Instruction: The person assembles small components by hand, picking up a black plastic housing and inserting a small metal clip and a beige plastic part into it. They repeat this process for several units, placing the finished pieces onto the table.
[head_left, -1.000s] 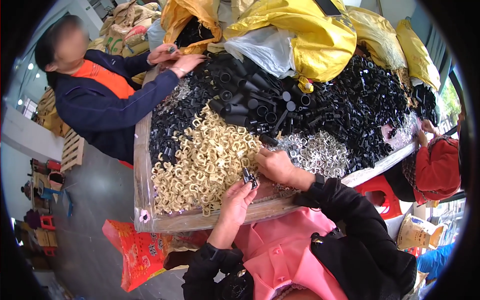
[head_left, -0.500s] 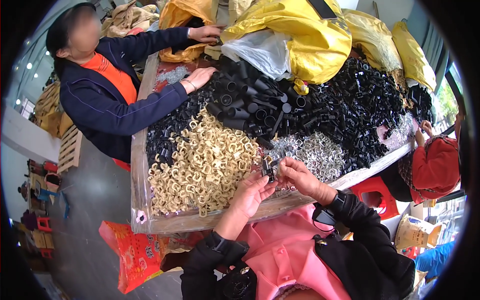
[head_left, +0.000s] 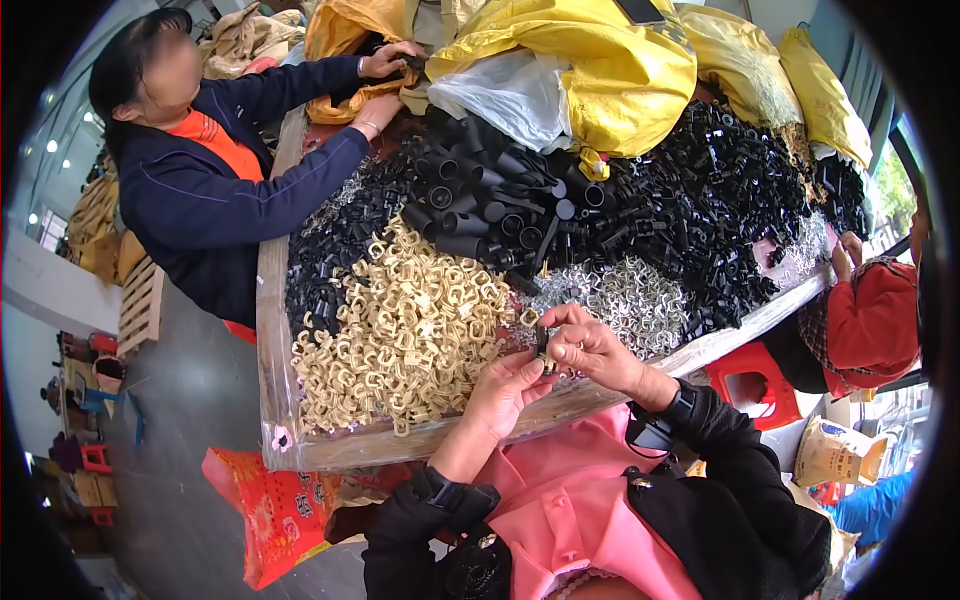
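My left hand point(head_left: 503, 393) pinches a small black plastic part point(head_left: 542, 344) between thumb and fingers, just over the table's near edge. Right beside it is my right hand point(head_left: 600, 355), its fingers closed close to the same part; whatever they grip is too small to make out. Beyond my fingertips a single cream-coloured clip point(head_left: 528, 317) shows. To the left spreads a big heap of cream U-shaped clips point(head_left: 410, 330). A pile of small silvery metal clips point(head_left: 630, 300) lies behind my right hand.
Black tubes and caps point(head_left: 490, 200) fill the table's middle, and small black parts point(head_left: 690, 230) the right. Yellow sacks point(head_left: 625, 90) stand at the back. A co-worker point(head_left: 200, 180) reaches in from the left; another person point(head_left: 870, 320) sits at the right near a red stool point(head_left: 755, 380).
My right fingers have shifted around the black part, which is turned and more covered now. The left co-worker's nearer hand has moved from the black parts back toward the orange sack.
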